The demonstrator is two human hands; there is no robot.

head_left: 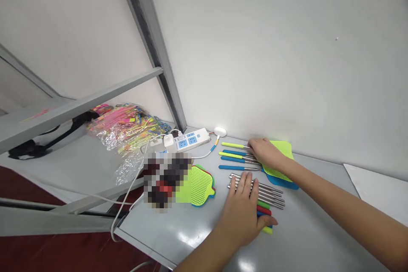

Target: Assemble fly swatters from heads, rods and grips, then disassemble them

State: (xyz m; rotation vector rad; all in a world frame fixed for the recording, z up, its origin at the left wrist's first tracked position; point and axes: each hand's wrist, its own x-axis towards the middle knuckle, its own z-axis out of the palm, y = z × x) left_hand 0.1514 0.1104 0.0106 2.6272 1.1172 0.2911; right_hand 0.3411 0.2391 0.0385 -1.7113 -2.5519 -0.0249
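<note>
My left hand (pixel 241 207) lies with fingers stretched out over a row of metal rods (pixel 270 193). Under its thumb side are handles (pixel 264 211) in green, red, blue and yellow-green. Farther back, my right hand (pixel 267 153) is curled over the shafts of several fly swatters, its fingertips by the uppermost shaft. Their yellow-green and blue handles (pixel 232 168) point left. A yellow-green perforated swatter head (pixel 282 148) shows behind the right wrist, with a blue head (pixel 287 183) beneath it. My fingers partly hide the shafts.
Loose swatter heads (pixel 202 185) are stacked left of my hands, partly behind a blurred patch. A white power strip (pixel 191 140) with cables lies by the wall. Bagged colourful items (pixel 127 125) sit on the left shelf, beyond a metal post (pixel 159 51). A white sheet (pixel 376 191) lies at right.
</note>
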